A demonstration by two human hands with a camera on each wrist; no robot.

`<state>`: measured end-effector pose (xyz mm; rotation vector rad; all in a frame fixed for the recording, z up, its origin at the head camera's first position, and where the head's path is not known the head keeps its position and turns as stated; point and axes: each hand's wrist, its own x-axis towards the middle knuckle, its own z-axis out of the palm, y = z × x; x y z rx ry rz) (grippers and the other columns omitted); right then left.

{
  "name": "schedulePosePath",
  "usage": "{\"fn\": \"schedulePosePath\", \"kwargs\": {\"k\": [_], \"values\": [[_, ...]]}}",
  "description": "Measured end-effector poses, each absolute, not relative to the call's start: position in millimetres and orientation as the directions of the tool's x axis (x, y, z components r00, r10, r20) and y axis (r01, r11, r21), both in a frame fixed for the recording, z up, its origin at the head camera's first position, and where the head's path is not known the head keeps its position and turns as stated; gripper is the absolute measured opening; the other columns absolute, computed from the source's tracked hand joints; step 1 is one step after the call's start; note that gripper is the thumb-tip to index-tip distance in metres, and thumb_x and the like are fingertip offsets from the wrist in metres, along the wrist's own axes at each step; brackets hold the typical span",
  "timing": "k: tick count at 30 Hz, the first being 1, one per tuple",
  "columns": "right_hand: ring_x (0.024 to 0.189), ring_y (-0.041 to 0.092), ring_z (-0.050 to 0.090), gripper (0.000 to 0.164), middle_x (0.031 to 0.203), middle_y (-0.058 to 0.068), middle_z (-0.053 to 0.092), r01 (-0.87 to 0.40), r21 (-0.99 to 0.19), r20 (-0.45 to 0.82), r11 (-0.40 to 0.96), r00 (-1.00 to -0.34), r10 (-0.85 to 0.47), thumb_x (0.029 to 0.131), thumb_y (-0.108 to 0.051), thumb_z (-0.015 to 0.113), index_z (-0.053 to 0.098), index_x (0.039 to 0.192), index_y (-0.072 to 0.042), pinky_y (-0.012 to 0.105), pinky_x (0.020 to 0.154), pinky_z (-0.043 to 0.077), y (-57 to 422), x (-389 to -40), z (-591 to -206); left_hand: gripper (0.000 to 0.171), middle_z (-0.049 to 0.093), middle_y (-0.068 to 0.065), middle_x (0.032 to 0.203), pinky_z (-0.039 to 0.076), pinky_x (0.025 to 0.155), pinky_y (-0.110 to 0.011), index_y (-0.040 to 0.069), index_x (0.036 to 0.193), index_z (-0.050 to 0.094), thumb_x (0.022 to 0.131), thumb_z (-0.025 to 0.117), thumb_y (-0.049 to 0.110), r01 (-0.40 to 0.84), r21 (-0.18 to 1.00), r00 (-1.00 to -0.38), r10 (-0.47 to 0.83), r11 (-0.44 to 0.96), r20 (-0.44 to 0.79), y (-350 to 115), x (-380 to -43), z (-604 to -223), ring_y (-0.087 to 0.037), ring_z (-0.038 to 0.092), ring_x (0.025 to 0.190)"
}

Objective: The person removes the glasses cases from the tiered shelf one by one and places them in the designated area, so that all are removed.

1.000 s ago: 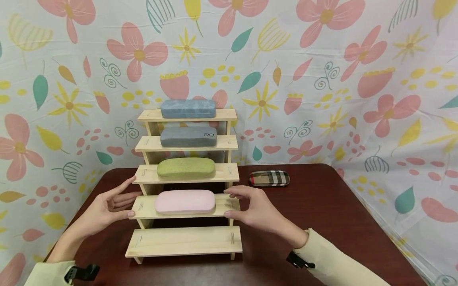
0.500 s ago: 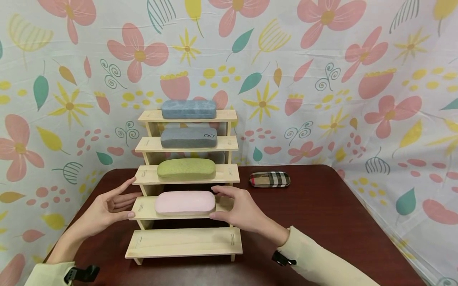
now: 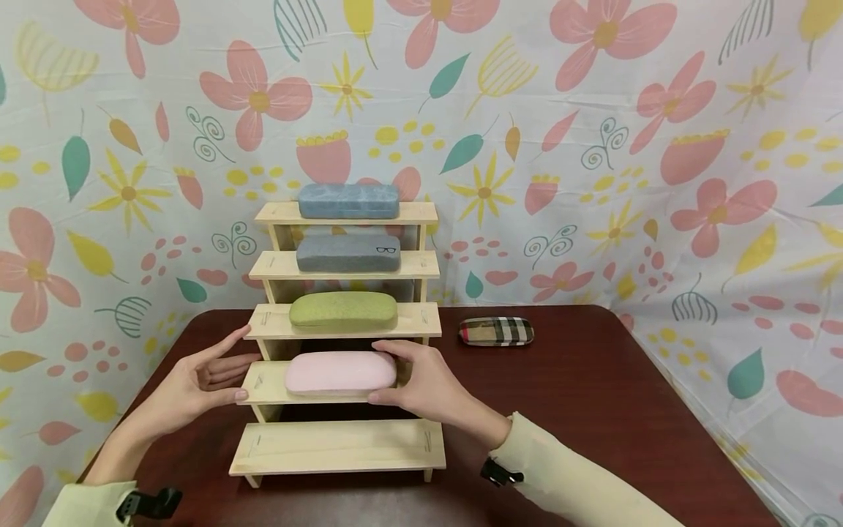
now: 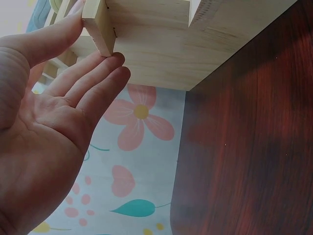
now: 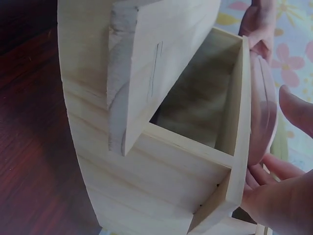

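Note:
In the head view a pink glasses case [image 3: 339, 372] lies on the second step from the bottom of a stepped wooden display stand [image 3: 336, 445]. My right hand [image 3: 424, 384] is at its right end, forefinger behind and thumb in front. In the right wrist view the fingers [image 5: 274, 171] meet the pink case's end, and a gap shows beside the thumb [image 5: 293, 107]. My left hand [image 3: 191, 384] touches the stand's left side. Its straight fingers [image 4: 100, 93] reach a board end in the left wrist view. The steps above bear a green case [image 3: 344, 310], a grey case [image 3: 347, 253] and a blue case [image 3: 348, 201].
A plaid glasses case [image 3: 496, 331] lies on the dark red-brown table [image 3: 579, 410], behind and right of the stand. A flowered cloth [image 3: 527, 73] hangs behind the table. The stand's bottom step juts toward the front.
My right hand has moved left from the stand's right edge to the right end of the pink case. The left hand and the cases stay where they were.

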<state>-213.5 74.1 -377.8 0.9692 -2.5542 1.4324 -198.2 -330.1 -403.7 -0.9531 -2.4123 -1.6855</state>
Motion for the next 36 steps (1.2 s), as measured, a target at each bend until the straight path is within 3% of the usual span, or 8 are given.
{"fn": "schedulePosePath", "kwargs": {"k": [6, 22, 36], "values": [[0.128, 0.018, 0.062, 0.068, 0.139, 0.003, 0.067, -0.542, -0.731, 0.315, 0.414, -0.807, -0.500, 0.078, -0.018, 0.097, 0.069, 0.139, -0.010, 0.037, 0.101, 0.054, 67.0, -216.4, -376.4, 0.095, 0.058, 0.002, 0.151, 0.063, 0.082, -0.035, 0.004, 0.168, 0.024, 0.089, 0.074, -0.017, 0.501, 0.837, -0.812, 0.453, 0.217, 0.369, -330.1, -196.6, -404.3, -0.010, 0.061, 0.131], [0.129, 0.016, 0.060, 0.071, 0.138, 0.002, 0.068, -0.534, -0.739, 0.303, 0.411, -0.808, -0.504, 0.075, -0.018, 0.099, 0.070, 0.139, -0.011, 0.035, 0.103, 0.051, 66.4, -218.8, -381.9, 0.095, 0.058, 0.003, 0.151, 0.063, 0.082, -0.034, 0.005, 0.168, 0.026, 0.089, 0.074, -0.018, 0.510, 0.830, -0.812, 0.446, 0.227, 0.377, -330.8, -197.5, -405.5, -0.011, 0.061, 0.131], [0.122, 0.015, 0.064, 0.073, 0.140, 0.004, 0.067, -0.521, -0.768, 0.310, 0.373, -0.811, -0.495, 0.075, -0.015, 0.099, 0.069, 0.141, -0.009, 0.037, 0.095, 0.056, 85.4, -215.7, -383.8, 0.095, 0.061, -0.014, 0.147, 0.063, 0.081, -0.036, 0.005, 0.168, 0.025, 0.089, 0.074, -0.017, 0.498, 0.838, -0.816, 0.447, 0.223, 0.366, -330.0, -196.6, -403.5, -0.011, 0.061, 0.130]]}}
